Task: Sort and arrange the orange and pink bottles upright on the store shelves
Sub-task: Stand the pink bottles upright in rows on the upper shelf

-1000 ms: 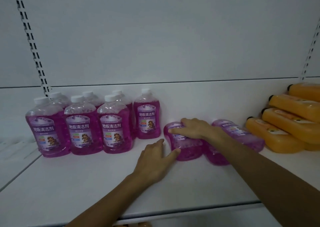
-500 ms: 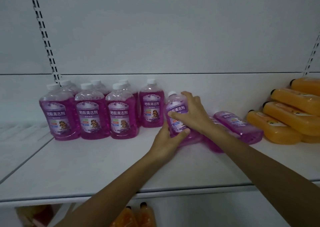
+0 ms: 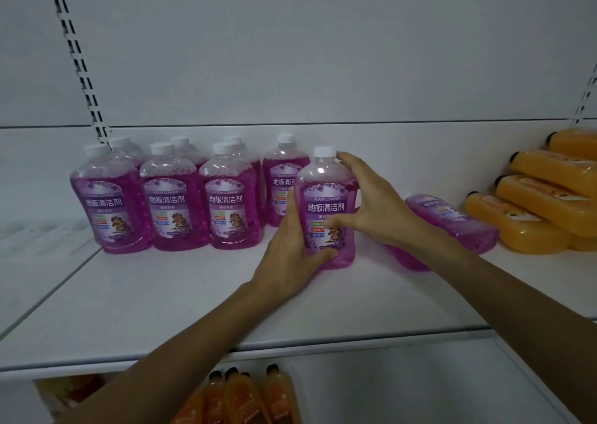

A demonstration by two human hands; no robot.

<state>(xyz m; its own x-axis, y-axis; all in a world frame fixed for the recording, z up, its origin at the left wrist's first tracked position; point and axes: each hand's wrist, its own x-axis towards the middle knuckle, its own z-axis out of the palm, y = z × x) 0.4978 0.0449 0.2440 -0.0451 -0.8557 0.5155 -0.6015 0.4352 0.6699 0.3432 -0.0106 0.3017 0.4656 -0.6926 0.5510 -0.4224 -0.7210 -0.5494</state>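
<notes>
Pink bottle [image 3: 325, 197] stands upright on the white shelf [image 3: 161, 294], its label reading "FLOOR CLEANER" and 地板清洁剂. The left hand [image 3: 289, 258] and the right hand [image 3: 371, 210] both grip it with curled fingers.

Both arms reach forward, left hand [image 3: 287, 255] and right hand [image 3: 374, 207] with fingers [image 3: 355, 166] curled round one pink bottle [image 3: 326, 207].

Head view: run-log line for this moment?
held pink bottle: upright on shelf | left hand: holds lower body | right hand: holds shoulder | lying pink bottle: to its right
</notes>
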